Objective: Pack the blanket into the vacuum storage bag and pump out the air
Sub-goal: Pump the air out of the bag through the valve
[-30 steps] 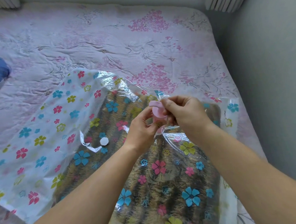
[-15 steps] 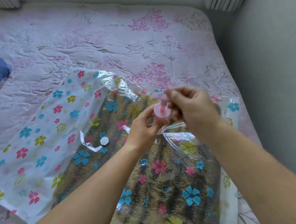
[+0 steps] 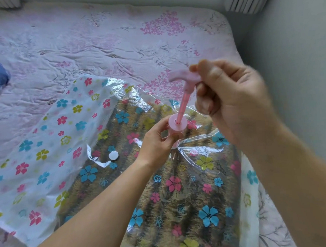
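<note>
The blanket, brown and furry, lies flat inside the vacuum storage bag, which is spread on the bed in front of me. My left hand grasps the barrel of the pink pump, which stands on the bag over the blanket; the valve under it I cannot see. My right hand is clenched around the T-shaped handle, and the rod is drawn far out of the barrel. I judge the blanket to be soft and bulky, not heavy, so it will give way under pressure. The film of the bag looks thin and slippery, and around the pump it rises in folds. For this reason I think the good place to hold is the stiff barrel, low down near the bag, pressed straight so that it does not tilt or leak. A small white cap lies on the bag, to the left of my left hand.
</note>
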The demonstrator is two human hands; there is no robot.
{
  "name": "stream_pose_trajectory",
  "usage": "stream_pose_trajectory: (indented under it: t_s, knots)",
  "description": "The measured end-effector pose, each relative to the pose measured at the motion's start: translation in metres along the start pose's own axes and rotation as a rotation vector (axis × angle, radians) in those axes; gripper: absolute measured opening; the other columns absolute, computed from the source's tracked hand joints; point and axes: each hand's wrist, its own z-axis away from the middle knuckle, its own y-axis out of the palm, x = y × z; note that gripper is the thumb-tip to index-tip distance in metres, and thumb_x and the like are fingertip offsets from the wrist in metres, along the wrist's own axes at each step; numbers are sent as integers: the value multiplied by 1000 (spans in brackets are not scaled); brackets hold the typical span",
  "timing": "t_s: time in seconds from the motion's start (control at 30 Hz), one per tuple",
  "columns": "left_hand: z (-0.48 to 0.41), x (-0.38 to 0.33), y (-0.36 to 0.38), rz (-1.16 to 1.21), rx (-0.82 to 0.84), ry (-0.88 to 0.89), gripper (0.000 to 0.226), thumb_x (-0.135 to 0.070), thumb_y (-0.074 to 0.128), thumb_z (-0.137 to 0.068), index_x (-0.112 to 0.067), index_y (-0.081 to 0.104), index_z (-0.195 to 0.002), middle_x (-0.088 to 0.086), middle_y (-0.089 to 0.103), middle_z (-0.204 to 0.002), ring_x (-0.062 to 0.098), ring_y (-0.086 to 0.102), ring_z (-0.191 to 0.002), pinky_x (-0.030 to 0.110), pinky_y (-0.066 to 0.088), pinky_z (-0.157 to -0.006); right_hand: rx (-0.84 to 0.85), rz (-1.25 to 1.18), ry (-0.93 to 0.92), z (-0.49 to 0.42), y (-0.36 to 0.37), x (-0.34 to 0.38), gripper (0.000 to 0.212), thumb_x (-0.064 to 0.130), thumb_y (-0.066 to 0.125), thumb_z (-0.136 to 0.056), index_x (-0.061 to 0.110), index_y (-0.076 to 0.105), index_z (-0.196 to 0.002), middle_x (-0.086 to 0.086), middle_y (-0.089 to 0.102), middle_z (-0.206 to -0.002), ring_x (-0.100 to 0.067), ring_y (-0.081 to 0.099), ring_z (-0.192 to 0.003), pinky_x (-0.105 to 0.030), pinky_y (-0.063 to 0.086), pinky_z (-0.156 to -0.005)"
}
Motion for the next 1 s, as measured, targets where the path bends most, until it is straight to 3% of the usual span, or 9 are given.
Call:
stream_pose_trajectory:
  t_s: [0.13, 0.23, 0.33, 0.5, 0.6, 0.8, 0.9, 1.0]
  knots:
    - [0, -1, 0, 48, -1, -11, 30, -21, 76, -95, -33, 71, -123, -18, 77, -111, -4, 70, -104, 5, 49, -82, -148, 233, 325, 8, -8, -59, 19, 12, 64, -98, 6, 70, -81, -2, 64, -60, -10, 50, -43, -22, 45, -45]
    - [1, -1, -1, 60, -12, -17, 25, -24, 75, -96, -37, 73, -117, -18, 77, -108, -4, 70, -102, 5, 50, -80, -154, 300, 411, 8, -14, -69, 18, 14, 65, -97, 5, 71, -82, -2, 66, -61, -10, 52, -45, -22, 46, -46]
    - [0, -1, -2, 58, -7, -8, 33, -22, 76, -95, -32, 70, -125, -18, 76, -113, -4, 68, -107, 5, 49, -84, -104, 286, 315, 4, -7, -44, 18, 13, 65, -97, 4, 71, -83, -2, 67, -62, -10, 53, -46, -21, 47, -46]
    - [2, -2, -2, 14, 11, -4, 43, -17, 77, -93, -45, 65, -123, -33, 71, -115, -13, 64, -109, -1, 45, -85, 52, -6, 10, 0, 3, 23, 17, 17, 69, -94, 3, 75, -87, -5, 64, -61, -12, 49, -41, -21, 40, -44]
    - [1, -1, -1, 1, 0, -4, 44, -16, 77, -93, -44, 66, -125, -31, 72, -116, -12, 65, -109, -1, 44, -85, -8, 35, 53, 2, 0, 2, 17, 20, 71, -92, 4, 74, -86, -4, 64, -61, -12, 49, -42, -22, 41, -43]
    - [-1, 6, -3, 39, -14, -26, 28, -21, 76, -94, -29, 72, -120, -14, 77, -109, -1, 70, -106, 8, 50, -82, -160, 298, 394, 9, -11, -74, 21, 14, 63, -99, 8, 70, -80, -2, 66, -62, -11, 51, -45, -27, 43, -49]
    - [-3, 6, -3, 39, -20, -16, 34, -19, 75, -92, -29, 71, -124, -16, 77, -111, -1, 69, -109, 9, 49, -85, -117, 343, 340, 1, -6, -61, 21, 13, 65, -98, 5, 71, -79, -5, 67, -63, -11, 51, -45, -26, 43, -48]
    - [-2, 3, -4, 29, -12, -5, 43, -12, 75, -92, -37, 67, -125, -26, 74, -112, -8, 68, -106, 5, 47, -86, -51, 191, 151, -7, 1, -18, 20, 16, 68, -94, 7, 73, -76, -4, 67, -61, -10, 50, -42, -21, 41, -42]
